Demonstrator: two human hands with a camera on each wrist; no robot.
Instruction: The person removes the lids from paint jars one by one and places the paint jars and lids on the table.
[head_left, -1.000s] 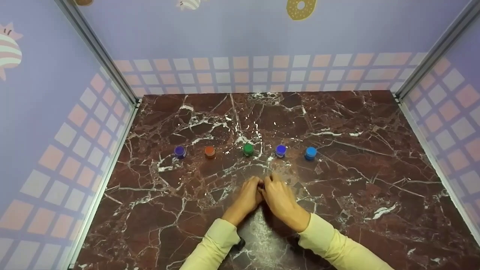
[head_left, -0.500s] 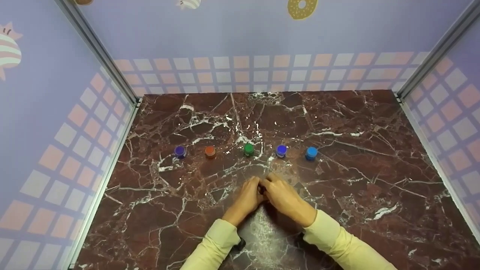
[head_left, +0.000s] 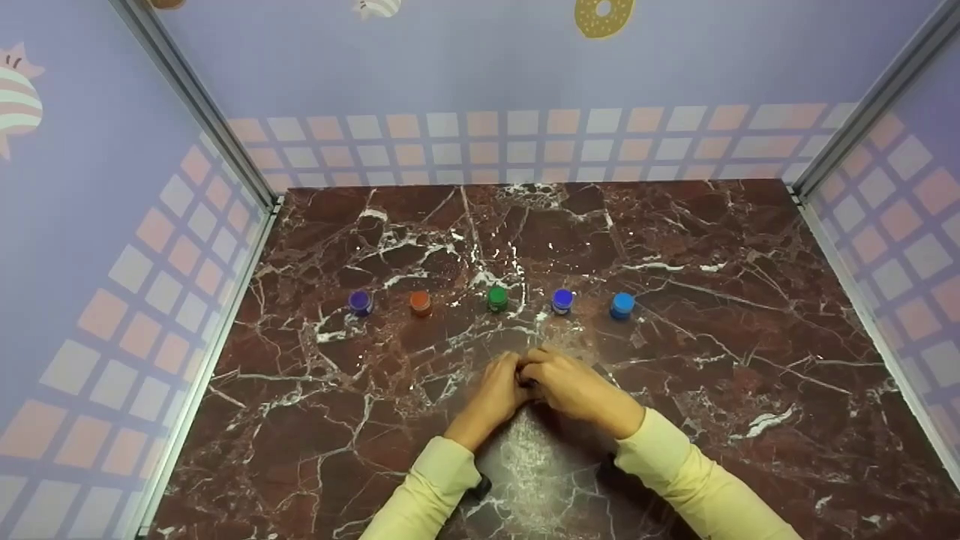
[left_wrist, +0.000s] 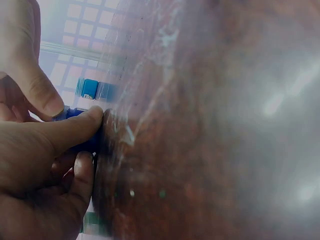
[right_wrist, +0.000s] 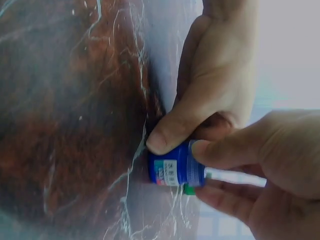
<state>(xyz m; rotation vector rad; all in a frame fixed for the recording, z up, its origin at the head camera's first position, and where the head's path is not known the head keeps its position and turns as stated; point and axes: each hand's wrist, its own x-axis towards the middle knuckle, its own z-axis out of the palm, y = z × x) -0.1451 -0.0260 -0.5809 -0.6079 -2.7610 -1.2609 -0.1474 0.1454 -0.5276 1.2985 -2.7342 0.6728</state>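
A small dark-blue jar (right_wrist: 166, 169) with a white label stands low at the table, hidden behind the fingers in the head view. My left hand (head_left: 496, 386) grips its body, the thumb laid along the side above the label. From the other side, my right hand (head_left: 570, 384) pinches the ridged lid (right_wrist: 196, 167) between thumb and fingers. In the left wrist view both hands meet around the blue jar (left_wrist: 88, 146). Lid and body are together.
Across the marbled table (head_left: 300, 420) beyond my hands runs a row of small jars: purple (head_left: 361, 303), orange (head_left: 420, 303), green (head_left: 497, 299), violet-blue (head_left: 562, 301) and light blue (head_left: 622, 305). Patterned panels (head_left: 480, 142) enclose the back and sides.
My right hand has turned at the lid, its wrist and sleeve swinging outward to the right. The left hand keeps its place, and the row of jars stays as it was.
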